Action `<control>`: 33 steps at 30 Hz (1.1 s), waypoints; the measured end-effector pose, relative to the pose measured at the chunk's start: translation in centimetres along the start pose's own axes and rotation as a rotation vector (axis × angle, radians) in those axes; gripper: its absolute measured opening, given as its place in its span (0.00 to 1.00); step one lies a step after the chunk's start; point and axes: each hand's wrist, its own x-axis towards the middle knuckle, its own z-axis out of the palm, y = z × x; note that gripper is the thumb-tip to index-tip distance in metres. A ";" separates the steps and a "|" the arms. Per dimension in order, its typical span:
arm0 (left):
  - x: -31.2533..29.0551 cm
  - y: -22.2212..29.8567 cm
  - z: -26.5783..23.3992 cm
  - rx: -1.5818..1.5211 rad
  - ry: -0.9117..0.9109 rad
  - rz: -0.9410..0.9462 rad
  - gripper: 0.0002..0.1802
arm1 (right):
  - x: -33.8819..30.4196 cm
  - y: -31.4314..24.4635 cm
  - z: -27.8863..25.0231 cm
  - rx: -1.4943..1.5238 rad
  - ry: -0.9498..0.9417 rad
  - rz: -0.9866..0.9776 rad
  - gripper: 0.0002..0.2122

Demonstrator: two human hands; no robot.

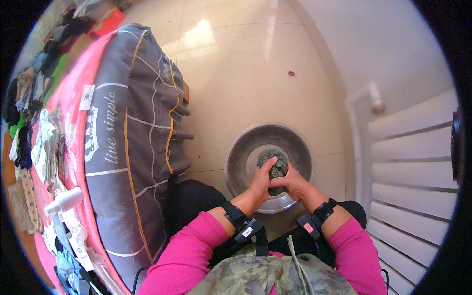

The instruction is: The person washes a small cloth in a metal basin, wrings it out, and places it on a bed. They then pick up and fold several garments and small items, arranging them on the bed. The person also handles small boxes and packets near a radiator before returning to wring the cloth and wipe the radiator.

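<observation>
A rounded, dark grey-green lump point(278, 167) with a rough surface is held between my two hands over a round metal basin point(237, 152). Whether it is wet cloth, dough or some other soft mass I cannot tell. My left hand point(260, 181) grips its left side, thumb on top. From the right, my right hand point(293, 183) closes on it, with its thumb across the near part. Most of the fingers are hidden behind the lump. The basin stands on the tiled floor between my knees, and its inside looks smeared.
At the left stands a bed with a grey patterned cover point(142, 118), with folded clothes point(46, 147) and a white cup-shaped item point(64, 200) on it. A white radiator point(410, 169) lines the right wall. A small dark red object point(291, 73) lies on the floor tiles point(236, 73).
</observation>
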 end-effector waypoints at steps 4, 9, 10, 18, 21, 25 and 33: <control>0.1 1.2 -0.3 0.200 -0.091 -0.072 0.21 | -0.2 -0.4 -0.2 0.026 -0.028 0.169 0.22; 0.3 2.4 -0.1 0.141 0.037 0.027 0.30 | -0.9 -1.0 0.6 -0.048 -0.148 0.355 0.19; 0.4 2.4 0.0 0.225 -0.014 0.054 0.30 | -1.2 -1.2 0.7 -0.069 -0.158 0.357 0.20; 1.5 0.9 -0.2 0.488 0.146 0.231 0.21 | -1.2 -1.0 2.2 -0.666 -0.036 0.035 0.29; 2.1 -0.1 -0.7 0.529 0.269 0.243 0.20 | -0.6 -0.5 2.7 -1.092 0.145 0.101 0.34; 3.7 -1.6 -1.9 0.489 0.426 0.327 0.21 | -0.6 0.2 3.1 -1.355 0.219 0.150 0.39; 4.2 -1.4 -2.9 0.267 0.395 0.116 0.28 | -0.9 0.6 2.3 -1.334 0.219 -0.111 0.29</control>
